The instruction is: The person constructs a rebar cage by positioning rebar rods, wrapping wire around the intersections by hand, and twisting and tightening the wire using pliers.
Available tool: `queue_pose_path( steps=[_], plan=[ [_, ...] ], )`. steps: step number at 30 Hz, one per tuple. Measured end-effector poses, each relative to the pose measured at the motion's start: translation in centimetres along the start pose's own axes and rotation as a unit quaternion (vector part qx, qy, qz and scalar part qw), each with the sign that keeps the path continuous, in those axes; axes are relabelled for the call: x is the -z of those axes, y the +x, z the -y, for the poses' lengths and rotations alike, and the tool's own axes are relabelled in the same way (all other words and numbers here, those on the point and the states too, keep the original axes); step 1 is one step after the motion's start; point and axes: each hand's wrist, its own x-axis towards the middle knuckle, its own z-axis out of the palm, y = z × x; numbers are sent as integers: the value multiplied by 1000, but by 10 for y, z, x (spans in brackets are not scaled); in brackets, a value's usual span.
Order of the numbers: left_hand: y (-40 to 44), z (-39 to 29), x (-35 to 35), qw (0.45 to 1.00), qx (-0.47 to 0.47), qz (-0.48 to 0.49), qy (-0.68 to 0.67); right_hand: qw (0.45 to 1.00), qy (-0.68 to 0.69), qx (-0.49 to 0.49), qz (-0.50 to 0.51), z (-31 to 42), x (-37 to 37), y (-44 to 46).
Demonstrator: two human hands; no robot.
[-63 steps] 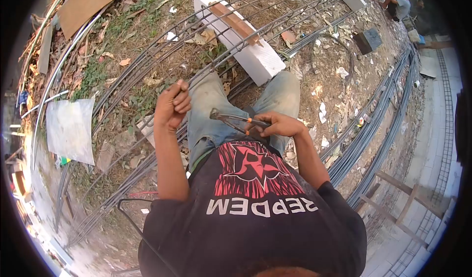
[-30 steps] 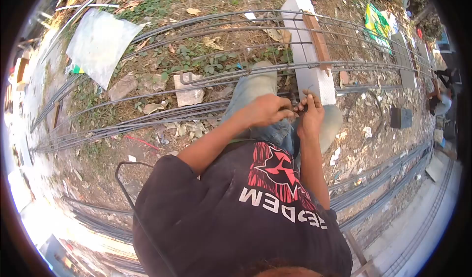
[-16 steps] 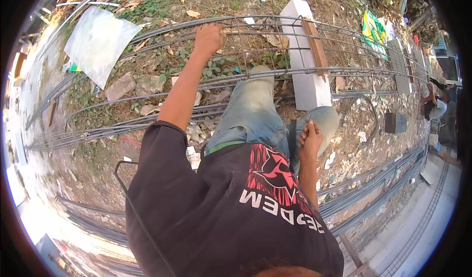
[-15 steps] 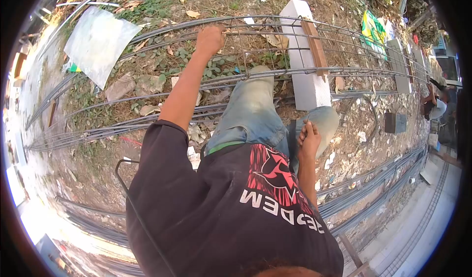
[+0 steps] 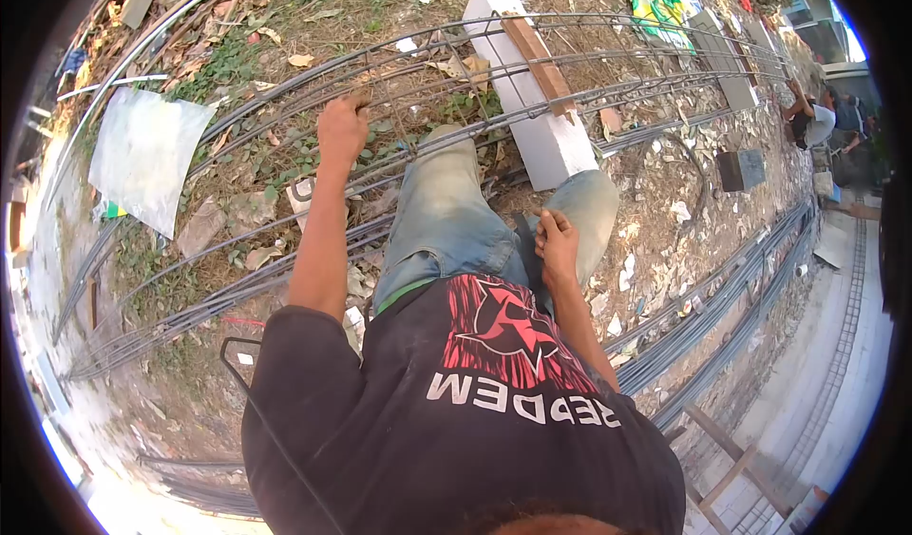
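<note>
My left hand (image 5: 342, 131) is closed at the long steel rebar cage (image 5: 408, 107), by its inner bars; what the fingers grip is hidden. Just below that wrist shows a small bent steel loop (image 5: 302, 191). My right hand (image 5: 557, 240) is held near my right knee (image 5: 584, 217), with thumb and fingers pinched together; anything between them is too small to make out. The cage rests across a white block (image 5: 546, 150), and a brown wooden piece (image 5: 537, 65) lies on that block among the bars.
Loose rebars (image 5: 228, 312) lie left of my legs, and a bundle of bars (image 5: 731, 297) runs at the right. A translucent sheet (image 5: 147, 155) lies on the littered ground. A dark block (image 5: 741, 169) sits to the right. Another person (image 5: 812, 122) is at the cage's far end.
The view has turned, shifting the cage and white block leftward. My left hand has come from the cage's far bars closer to my body. My right hand has lifted slightly, still pinched.
</note>
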Motion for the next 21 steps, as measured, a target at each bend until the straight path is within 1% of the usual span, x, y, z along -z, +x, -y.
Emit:
queue_pose_path(
  steps=[1,4,7,10,12,16,18,21],
  plan=[
    [1,5,1,1000,3,3,2,1000,0,1,4,-2,4,1],
    [3,9,-1,999,-31,-27,24,1000,-16,3,23,-10,5,1],
    [1,10,-4,999,-21,-34,8,999,-38,5,24,-9,-1,1],
    [5,11,-2,1000,8,18,6,999,-38,-16,25,-2,-3,9],
    [6,10,3,1000,6,23,7,998,-22,-48,20,6,-6,10],
    [7,8,1,1000,-4,17,-5,996,-50,-44,62,18,-32,31],
    [8,8,1,1000,-11,8,-5,993,-75,-47,75,15,-48,48],
    [8,7,2,1000,-17,-4,-14,990,-95,-63,80,-10,-55,71]
  ],
)
